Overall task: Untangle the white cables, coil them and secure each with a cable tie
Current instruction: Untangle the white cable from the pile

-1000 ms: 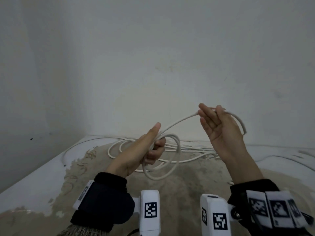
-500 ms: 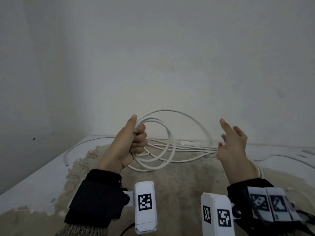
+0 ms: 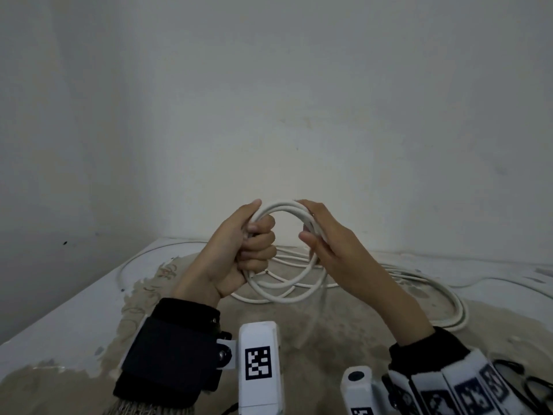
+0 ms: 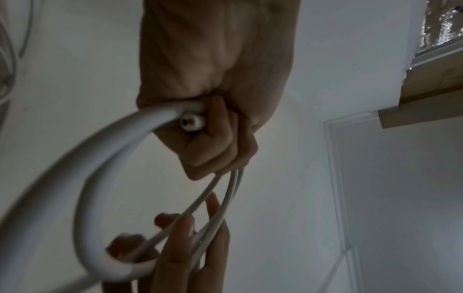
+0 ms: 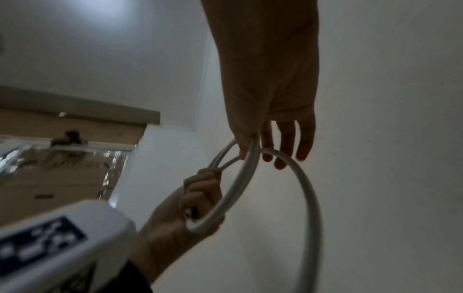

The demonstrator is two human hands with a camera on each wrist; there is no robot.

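Note:
A white cable [image 3: 279, 298] is wound into a small coil of several loops, held up over the table. My left hand [image 3: 257, 238] grips the coil's left side in a fist; the cable's cut end [image 4: 191, 122] pokes out beside the curled fingers. My right hand [image 3: 308, 226] pinches the coil's right side between thumb and fingers [image 5: 288, 146]. The left wrist view has the thick near loop [image 4: 100, 168] in it, and the right wrist view the same coil [image 5: 240, 188] running to the left fist [image 5: 200, 198]. The rest of the cable [image 3: 443, 295] trails off to the right on the table.
The worn beige table [image 3: 329, 339] with white edges meets a bare wall at the back and on the left. More white cable [image 3: 134, 259] lies in loose curves along the back. White wrist cameras [image 3: 258, 363] with black markers sit near the bottom edge.
My right hand, apart and open half a second ago, has come in to the left and taken the coil's right side. The left hand has kept its grip while the coil gained a loop.

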